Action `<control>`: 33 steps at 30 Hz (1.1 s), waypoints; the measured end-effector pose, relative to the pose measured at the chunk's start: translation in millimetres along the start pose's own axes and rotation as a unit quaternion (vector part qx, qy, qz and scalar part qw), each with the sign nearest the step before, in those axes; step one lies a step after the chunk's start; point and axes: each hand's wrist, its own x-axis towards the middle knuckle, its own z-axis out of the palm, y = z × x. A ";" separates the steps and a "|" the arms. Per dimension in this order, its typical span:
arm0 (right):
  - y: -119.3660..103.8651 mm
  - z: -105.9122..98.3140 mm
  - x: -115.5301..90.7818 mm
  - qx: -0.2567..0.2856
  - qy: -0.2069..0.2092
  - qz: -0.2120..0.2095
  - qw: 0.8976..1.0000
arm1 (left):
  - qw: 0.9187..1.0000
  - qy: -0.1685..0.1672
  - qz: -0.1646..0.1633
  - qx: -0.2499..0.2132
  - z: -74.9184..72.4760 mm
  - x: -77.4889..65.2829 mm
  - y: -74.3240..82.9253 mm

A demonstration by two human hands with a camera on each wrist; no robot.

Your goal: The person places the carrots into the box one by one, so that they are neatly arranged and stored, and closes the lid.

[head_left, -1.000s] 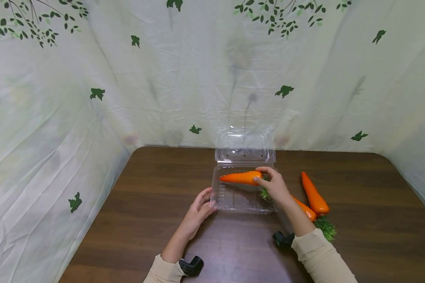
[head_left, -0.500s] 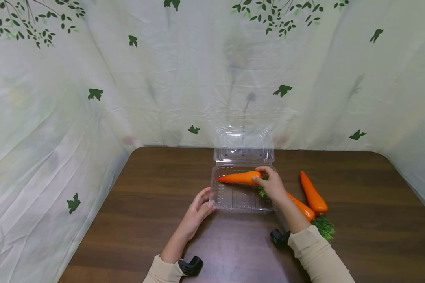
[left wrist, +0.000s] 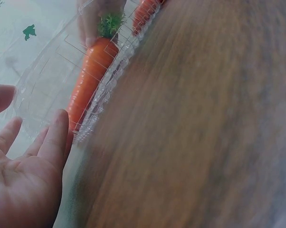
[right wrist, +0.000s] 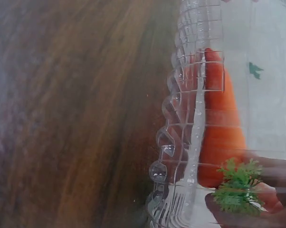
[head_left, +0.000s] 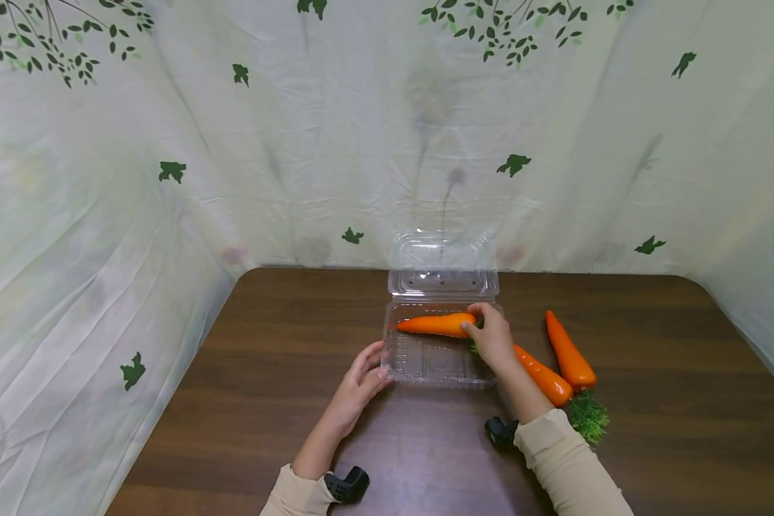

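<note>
Nearest the bottom edge of the head view were two beige sleeves, each with a black gadget at the wrist. The left hand came up from lower centre, fingers loosely spread and not gripping anything, at the left side of a clear plastic box. I couldn't tell how firmly it touched, if at all. Right of centre, a near carrot and a far carrot lay on the bench with their thick ends close together. A tuft of greens sat just below those ends; couldn't say which one it belonged to.

The right hand reached in over the box's right side, thumb and fingers pinching the thick end of the main carrot. That one was inside the box, toward the back, tip pointing to the left of the frame. Whether it was flat on the base, no idea. The right wrist view showed its leafy top between the fingers. Behind all that, the lid stood flipped up at the bench's far edge, and a pale sheet with green leaf prints filled the upper frame.
</note>
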 end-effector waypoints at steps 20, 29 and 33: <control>-8.9 5.1 -6.4 -0.131 0.046 -0.069 0.988 | 1.000 0.003 -0.001 0.015 -1.2 0.6 -1.7; -9.9 0.5 -6.0 -0.095 0.051 -0.090 0.990 | 1.000 -0.001 -0.005 0.017 -2.4 0.3 -0.6; -10.7 -4.9 -7.8 -0.068 0.055 -0.110 0.990 | 1.000 -0.001 -0.003 0.014 -2.0 0.2 0.0</control>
